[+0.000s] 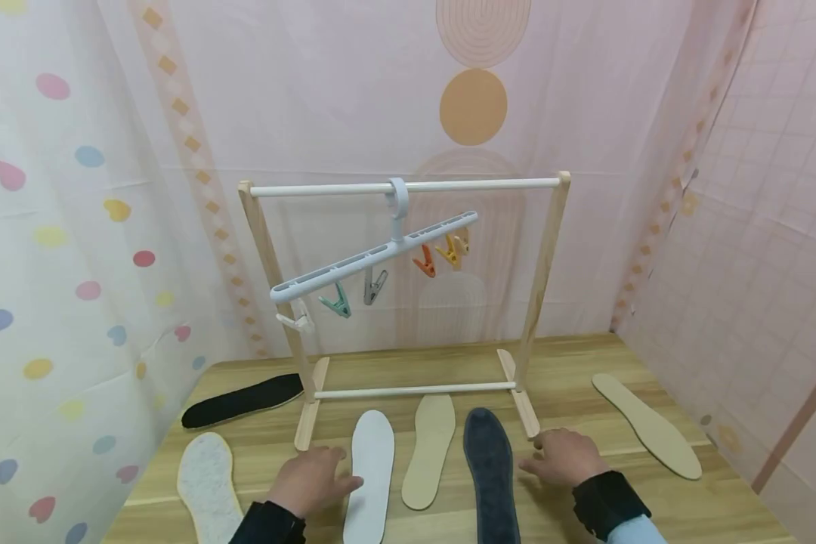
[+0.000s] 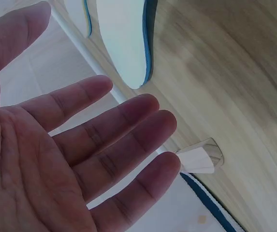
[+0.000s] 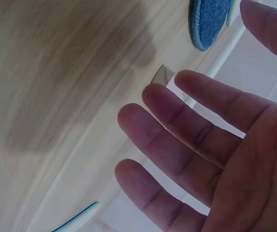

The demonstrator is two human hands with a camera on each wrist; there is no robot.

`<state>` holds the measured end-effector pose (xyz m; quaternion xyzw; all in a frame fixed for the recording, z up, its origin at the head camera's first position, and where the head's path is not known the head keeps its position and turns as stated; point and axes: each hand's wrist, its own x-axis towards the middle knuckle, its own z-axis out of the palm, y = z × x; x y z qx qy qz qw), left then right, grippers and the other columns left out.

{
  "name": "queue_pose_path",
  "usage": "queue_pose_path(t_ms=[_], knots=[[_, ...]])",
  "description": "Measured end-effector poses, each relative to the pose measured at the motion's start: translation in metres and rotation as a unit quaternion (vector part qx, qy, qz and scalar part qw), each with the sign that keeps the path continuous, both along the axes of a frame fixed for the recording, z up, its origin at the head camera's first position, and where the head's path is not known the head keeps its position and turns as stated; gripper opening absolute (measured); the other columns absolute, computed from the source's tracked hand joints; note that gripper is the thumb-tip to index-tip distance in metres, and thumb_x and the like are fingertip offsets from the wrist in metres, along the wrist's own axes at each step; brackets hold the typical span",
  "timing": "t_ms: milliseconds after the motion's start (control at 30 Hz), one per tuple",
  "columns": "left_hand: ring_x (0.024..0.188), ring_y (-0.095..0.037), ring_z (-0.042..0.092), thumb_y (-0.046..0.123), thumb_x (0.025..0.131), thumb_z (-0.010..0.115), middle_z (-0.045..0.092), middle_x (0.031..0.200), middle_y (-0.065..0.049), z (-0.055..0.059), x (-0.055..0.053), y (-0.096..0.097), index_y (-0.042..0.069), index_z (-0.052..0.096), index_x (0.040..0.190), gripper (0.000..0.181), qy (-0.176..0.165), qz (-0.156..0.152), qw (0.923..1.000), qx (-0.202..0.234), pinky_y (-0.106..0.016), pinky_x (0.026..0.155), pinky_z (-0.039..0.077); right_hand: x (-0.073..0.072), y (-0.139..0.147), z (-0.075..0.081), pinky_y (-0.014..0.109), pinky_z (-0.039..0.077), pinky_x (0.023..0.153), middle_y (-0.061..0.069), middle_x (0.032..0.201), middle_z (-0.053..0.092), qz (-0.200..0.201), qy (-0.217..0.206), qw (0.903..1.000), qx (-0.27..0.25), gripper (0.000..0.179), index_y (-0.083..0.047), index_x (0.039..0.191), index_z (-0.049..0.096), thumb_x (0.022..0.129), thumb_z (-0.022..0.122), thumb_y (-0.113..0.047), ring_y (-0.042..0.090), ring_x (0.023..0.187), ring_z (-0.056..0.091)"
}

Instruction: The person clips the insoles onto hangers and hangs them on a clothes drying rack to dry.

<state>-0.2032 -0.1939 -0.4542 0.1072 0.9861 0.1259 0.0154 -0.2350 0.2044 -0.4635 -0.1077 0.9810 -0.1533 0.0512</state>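
My left hand hovers low over the table with spread fingers holding nothing, its thumb overlapping the edge of a white insole in the head view. To the right, my right hand, also bare and loosely spread, is beside a dark grey insole. Between those two insoles lies a beige insole. Both wrist views show relaxed fingers; the white insole appears beyond the left ones, the dark fuzzy insole beyond the right. A speckled light grey insole lies left of my left hand.
A wooden rack with a white top bar stands behind the insoles. From it hangs a pale blue hanger, slanted, with several coloured clips, including an orange clip. A black insole lies far left, another beige insole far right.
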Motion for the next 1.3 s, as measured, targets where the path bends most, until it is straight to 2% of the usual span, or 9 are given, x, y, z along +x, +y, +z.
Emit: queue_pose_path(t_ms=[167, 433, 767, 1067, 1300], knots=[[0.08, -0.032, 0.066, 0.04, 0.081, 0.079, 0.069, 0.089, -0.012, -0.001, -0.001, -0.001, 0.0, 0.07, 0.101, 0.045, 0.002, -0.009, 1.0, 0.002, -0.05, 0.07, 0.052, -0.001, 0.004, 0.0, 0.041, 0.048, 0.061, 0.002, 0.08, 0.066, -0.009, -0.016, 0.9998, -0.004, 0.034, -0.006, 0.09, 0.072, 0.083, 0.077, -0.039, 0.018, 0.067, 0.058], [0.081, -0.032, 0.065, 0.038, 0.081, 0.079, 0.068, 0.086, -0.012, -0.001, 0.001, -0.001, 0.0, 0.07, 0.101, 0.045, 0.001, -0.012, 0.9999, 0.009, -0.051, 0.072, 0.051, -0.004, 0.015, 0.0, 0.037, 0.045, 0.058, -0.001, 0.071, 0.059, -0.02, -0.032, 0.9993, 0.004, 0.032, -0.01, 0.079, 0.068, 0.082, 0.076, -0.04, 0.016, 0.064, 0.053], [0.08, -0.033, 0.064, 0.038, 0.079, 0.08, 0.068, 0.085, -0.011, -0.003, 0.003, 0.0, 0.001, 0.07, 0.099, 0.043, 0.012, -0.009, 0.9999, 0.003, -0.051, 0.07, 0.051, -0.008, 0.034, 0.002, 0.039, 0.047, 0.061, 0.001, 0.076, 0.063, -0.038, -0.066, 0.997, 0.012, 0.036, -0.006, 0.086, 0.07, 0.086, 0.073, -0.042, 0.017, 0.068, 0.056], [0.082, -0.034, 0.065, 0.038, 0.08, 0.079, 0.068, 0.087, -0.012, -0.003, 0.004, 0.001, 0.0, 0.07, 0.101, 0.044, -0.001, -0.007, 1.0, 0.002, -0.052, 0.073, 0.051, -0.013, 0.06, -0.005, 0.04, 0.047, 0.064, 0.002, 0.079, 0.063, -0.047, -0.084, 0.9951, 0.02, 0.044, -0.003, 0.09, 0.07, 0.088, 0.07, -0.047, 0.018, 0.07, 0.056], [0.084, -0.034, 0.065, 0.039, 0.08, 0.079, 0.069, 0.088, -0.013, -0.005, 0.005, 0.001, 0.0, 0.07, 0.102, 0.045, -0.003, -0.007, 1.0, 0.004, -0.052, 0.075, 0.051, -0.01, 0.076, -0.003, 0.04, 0.047, 0.064, 0.002, 0.078, 0.061, -0.056, -0.089, 0.9943, 0.018, 0.048, 0.0, 0.091, 0.069, 0.089, 0.069, -0.048, 0.019, 0.07, 0.055]])
